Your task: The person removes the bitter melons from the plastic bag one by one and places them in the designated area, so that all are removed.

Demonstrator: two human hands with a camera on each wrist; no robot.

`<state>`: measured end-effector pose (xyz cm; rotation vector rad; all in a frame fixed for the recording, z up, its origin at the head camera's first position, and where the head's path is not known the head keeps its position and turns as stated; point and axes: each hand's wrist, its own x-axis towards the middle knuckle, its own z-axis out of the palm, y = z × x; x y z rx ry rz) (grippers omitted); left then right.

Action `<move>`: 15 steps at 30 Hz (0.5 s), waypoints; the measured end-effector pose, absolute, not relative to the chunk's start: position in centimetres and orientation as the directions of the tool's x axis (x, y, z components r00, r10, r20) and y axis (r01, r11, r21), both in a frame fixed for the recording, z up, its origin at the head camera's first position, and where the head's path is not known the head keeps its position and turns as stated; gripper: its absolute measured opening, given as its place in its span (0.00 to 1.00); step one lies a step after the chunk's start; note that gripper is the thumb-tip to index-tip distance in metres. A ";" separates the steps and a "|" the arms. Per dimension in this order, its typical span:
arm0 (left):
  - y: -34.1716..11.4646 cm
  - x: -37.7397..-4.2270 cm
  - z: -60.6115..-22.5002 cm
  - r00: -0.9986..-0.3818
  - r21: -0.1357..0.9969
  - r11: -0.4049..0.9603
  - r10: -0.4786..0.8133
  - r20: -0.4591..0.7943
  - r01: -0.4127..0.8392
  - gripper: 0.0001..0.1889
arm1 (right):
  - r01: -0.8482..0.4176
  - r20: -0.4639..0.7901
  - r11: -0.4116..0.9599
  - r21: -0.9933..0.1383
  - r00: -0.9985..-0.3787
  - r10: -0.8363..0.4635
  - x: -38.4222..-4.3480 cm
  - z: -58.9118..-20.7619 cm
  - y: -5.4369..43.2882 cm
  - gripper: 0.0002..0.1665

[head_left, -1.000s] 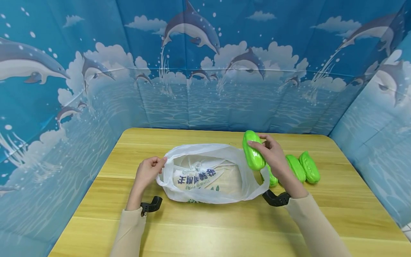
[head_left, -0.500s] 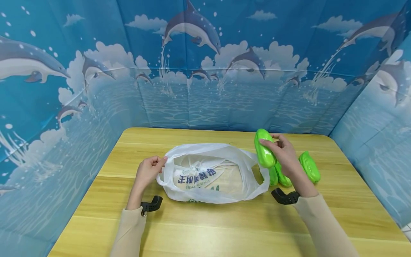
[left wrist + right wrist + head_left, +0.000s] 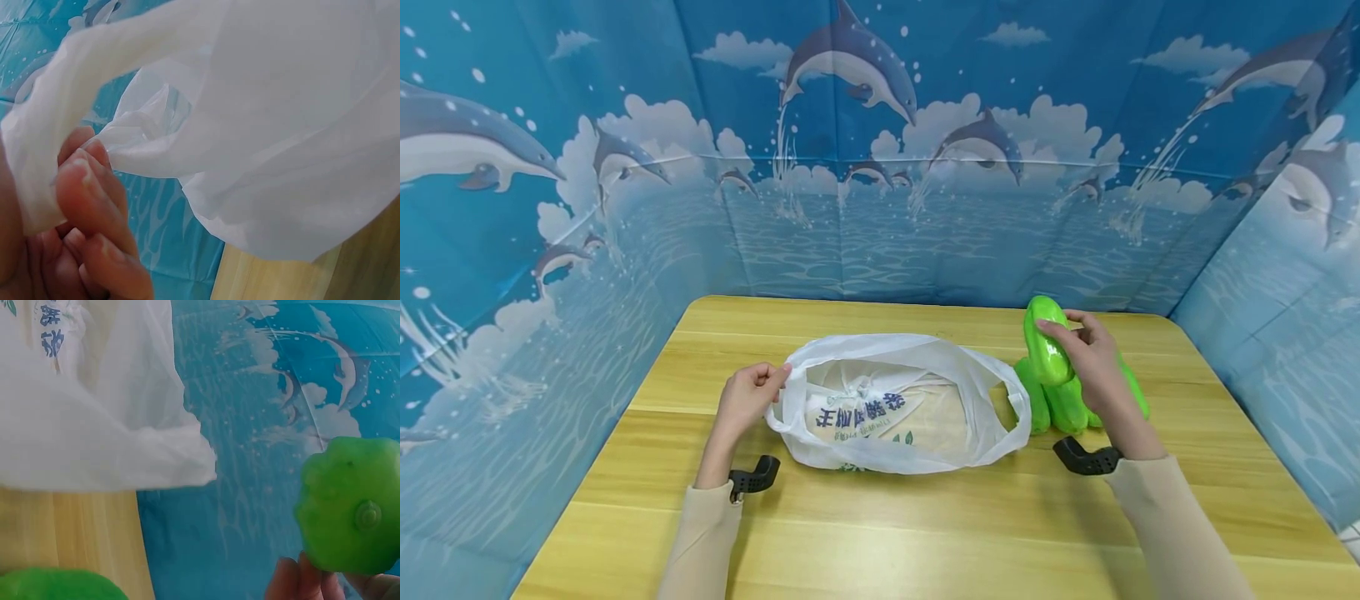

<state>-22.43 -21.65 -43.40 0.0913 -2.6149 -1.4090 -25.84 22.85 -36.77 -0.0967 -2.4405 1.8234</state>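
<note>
A white plastic bag stands on the table with its mouth held wide, and a wrapped packet with blue printed characters shows inside. My left hand pinches the bag's left handle loop between thumb and fingers. To the right of the bag, my right hand grips a shiny, plump green vegetable with a lobed, bumpy skin, like an artificial bitter melon. In the right wrist view the held vegetable turns its rounded end with a small nub toward the camera. Similar green vegetables lie below that hand, partly hidden by it.
The light wooden table has its back edge against a blue dolphin-print curtain. The bag's right handle loop sticks out close beside the green vegetables on the table.
My right hand has moved to the right with the green vegetable, from over the bag's right handle to above the other green ones. The left hand and the bag stay nearly still.
</note>
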 end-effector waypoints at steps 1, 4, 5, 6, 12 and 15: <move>-21.6 -22.4 -43.4 -0.984 0.833 0.552 -0.134 0.120 0.027 0.21 | -0.003 0.037 0.287 -0.958 -0.993 0.113 -25.8 -36.8 23.1 0.36; -21.6 -22.5 -43.3 -0.984 0.834 0.551 -0.131 0.122 0.031 0.21 | 0.009 0.034 0.293 -0.956 -0.989 0.142 -25.9 -36.9 23.7 0.33; -21.6 -22.5 -43.3 -0.984 0.834 0.551 -0.130 0.123 0.031 0.21 | 0.015 0.031 0.294 -0.956 -0.988 0.149 -25.9 -36.9 23.9 0.31; -21.6 -22.5 -43.3 -0.984 0.835 0.550 -0.129 0.124 0.033 0.21 | 0.020 0.028 0.297 -0.955 -0.987 0.155 -25.9 -36.9 24.2 0.30; -21.7 -22.5 -43.4 -0.984 0.834 0.551 -0.127 0.126 0.036 0.22 | 0.054 0.002 0.301 -0.952 -0.983 0.182 -26.0 -37.1 25.4 0.24; -21.6 -22.5 -43.5 -0.984 0.835 0.549 -0.127 0.127 0.036 0.22 | 0.064 -0.014 0.252 -0.966 -0.981 0.196 -26.1 -37.1 26.0 0.24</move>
